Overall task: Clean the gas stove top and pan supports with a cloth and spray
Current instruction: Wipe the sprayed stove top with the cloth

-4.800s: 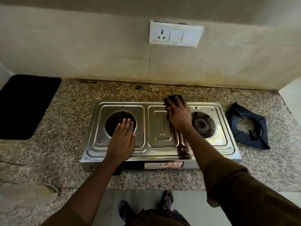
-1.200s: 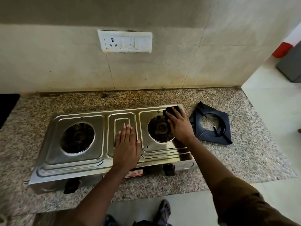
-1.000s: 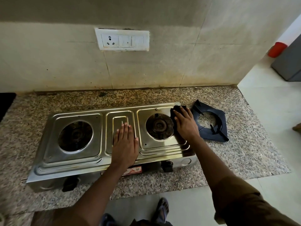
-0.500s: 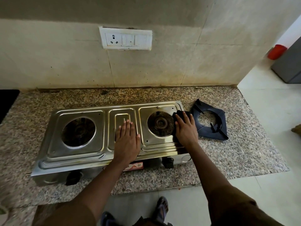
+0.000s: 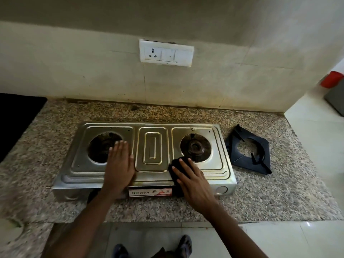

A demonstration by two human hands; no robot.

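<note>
A steel two-burner gas stove [image 5: 150, 131] sits on the granite counter with both pan supports off. My left hand [image 5: 120, 164] lies flat, fingers straight, on the stove's front left, by the left burner hole [image 5: 100, 149]. My right hand [image 5: 189, 175] presses a dark cloth [image 5: 176, 164] onto the stove's front edge, just in front of the right burner [image 5: 195, 147]; most of the cloth is hidden under the hand. One black pan support [image 5: 248, 151] lies on the counter to the right of the stove. No spray bottle is in view.
The granite counter [image 5: 270, 198] ends at a wall behind and at a drop to the tiled floor [image 5: 312, 239] at the right and front. A black mat or sink [image 5: 16, 120] is at far left. A switch plate [image 5: 166, 53] hangs on the wall. My feet [image 5: 184, 246] show below.
My right hand has slid the cloth from the stove's right rim, beside the burner, round to the front edge left of that burner. My left hand moved left from the middle panel to the left burner.
</note>
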